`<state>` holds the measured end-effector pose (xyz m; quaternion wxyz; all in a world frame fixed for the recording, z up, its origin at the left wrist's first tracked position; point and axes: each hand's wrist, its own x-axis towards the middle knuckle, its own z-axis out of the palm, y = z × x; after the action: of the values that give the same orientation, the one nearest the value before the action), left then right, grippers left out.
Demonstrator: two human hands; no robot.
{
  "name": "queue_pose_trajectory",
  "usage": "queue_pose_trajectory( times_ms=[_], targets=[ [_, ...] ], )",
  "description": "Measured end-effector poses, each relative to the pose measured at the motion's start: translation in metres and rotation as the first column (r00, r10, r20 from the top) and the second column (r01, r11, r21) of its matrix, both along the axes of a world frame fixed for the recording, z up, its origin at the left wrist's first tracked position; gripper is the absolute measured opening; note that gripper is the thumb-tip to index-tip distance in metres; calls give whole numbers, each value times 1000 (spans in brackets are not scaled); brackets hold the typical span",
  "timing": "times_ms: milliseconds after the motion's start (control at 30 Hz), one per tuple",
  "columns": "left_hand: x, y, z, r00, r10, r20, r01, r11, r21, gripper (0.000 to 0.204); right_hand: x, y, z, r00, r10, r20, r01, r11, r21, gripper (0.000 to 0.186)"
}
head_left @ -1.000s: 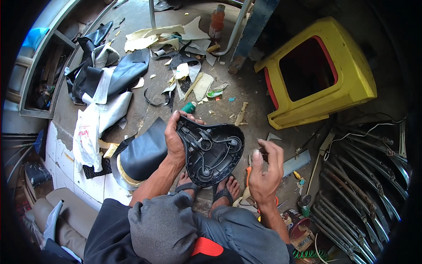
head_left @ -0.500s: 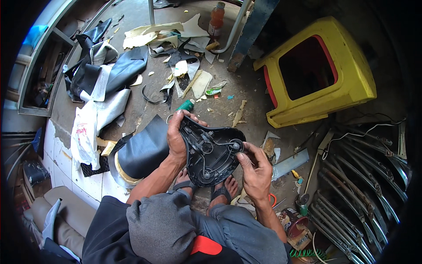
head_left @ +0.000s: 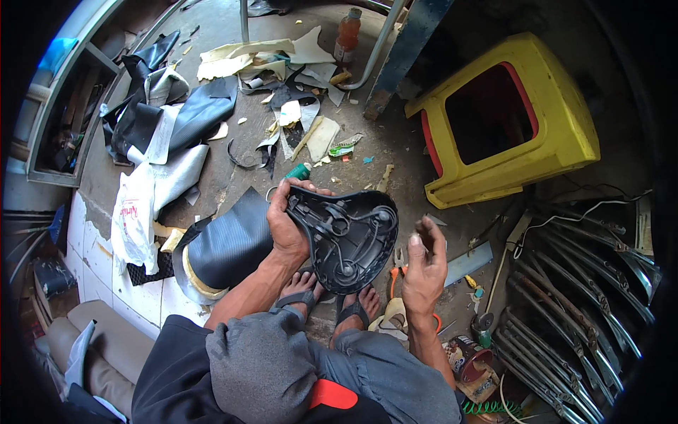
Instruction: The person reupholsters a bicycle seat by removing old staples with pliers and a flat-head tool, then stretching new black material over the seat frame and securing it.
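A black bicycle saddle (head_left: 339, 244) is held underside up above my feet. Its wire frame and round fittings show inside the shell. My left hand (head_left: 288, 225) grips its left edge, with the thumb along the side and the other fingers partly hidden behind it. To the right of the saddle, my right hand (head_left: 424, 268) is raised and apart from it. Its fingers are loosely bent, the thumb stands a little away from them, and I see nothing held. An orange-handled tool (head_left: 394, 279) lies on the floor between the saddle and that hand.
A ribbed black roll (head_left: 229, 237) stands left of my left arm. Offcuts of black sheet (head_left: 205, 116) and pale foam (head_left: 244, 56) litter the floor ahead. A yellow stool (head_left: 487, 177) lies on its side at right, with stacked metal tubes (head_left: 565, 339) nearer.
My right hand has let go of the saddle's right edge and moved right and slightly down. The saddle has turned a little in my left hand, which keeps its grip.
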<state>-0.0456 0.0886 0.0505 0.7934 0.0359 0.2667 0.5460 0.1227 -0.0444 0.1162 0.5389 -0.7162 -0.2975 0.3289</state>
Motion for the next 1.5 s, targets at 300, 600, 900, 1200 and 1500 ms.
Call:
queue_pose_trajectory(
  times_ms=[300, 600, 900, 1200, 1500],
  targets=[
    [-5, -11, -18, 920, -273, -281, 323, 935, 148, 22, 21, -7, -49, 964, 52, -260, -57, 998, -14, 59],
    [-7, -10, -51, 315, -791, -525, 944, 202, 261, 94, 40, -8, -26, 886, 453, 100, -424, 878, -220, 54],
    [24, -46, -46, 351, -793, -499, 936, 286, 205, 108, 78, 24, 5, 744, 162, 648, -250, 967, 46, 62],
    [38, -56, -44, 509, -581, -634, 856, 415, 307, 103, 17, 13, 12, 807, 249, 536, -226, 968, -111, 66],
    [38, -48, -64, 636, -652, -413, 757, 632, 167, 105, 9, 8, 0, 905, 320, 282, -259, 937, -233, 59]
  ],
)
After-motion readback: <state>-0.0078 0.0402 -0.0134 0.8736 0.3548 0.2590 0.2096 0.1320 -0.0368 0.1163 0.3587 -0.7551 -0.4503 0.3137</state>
